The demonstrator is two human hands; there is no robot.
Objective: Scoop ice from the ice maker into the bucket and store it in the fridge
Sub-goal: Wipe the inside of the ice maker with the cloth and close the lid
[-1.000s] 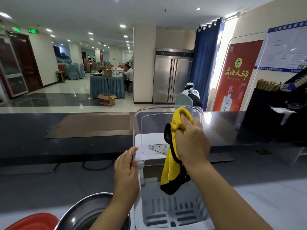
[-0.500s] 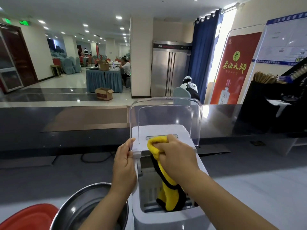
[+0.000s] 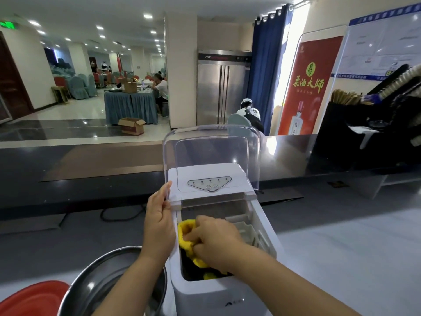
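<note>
A white ice maker [image 3: 227,299] stands on the counter in front of me, its clear lid [image 3: 211,153] tilted up and open. My left hand [image 3: 158,221] rests against the machine's left top edge, thumb on the lid's corner. Inside the open compartment my right hand [image 3: 215,239] grips a yellow and black cloth [image 3: 185,230] and holds it low against the left inner wall. A round steel bucket [image 3: 91,279] sits just left of the machine, partly behind my left forearm. No ice shows in the compartment.
A red basin [image 3: 29,297] sits at the bottom left. A black raised counter ledge [image 3: 91,169] runs behind the ice maker. A tall steel fridge [image 3: 222,87] stands across the room. A black rack [image 3: 376,124] with supplies stands at the right.
My right hand has carried the cloth down from the raised lid, past the control panel, into the ice compartment. My left hand stays on the machine's left edge.
</note>
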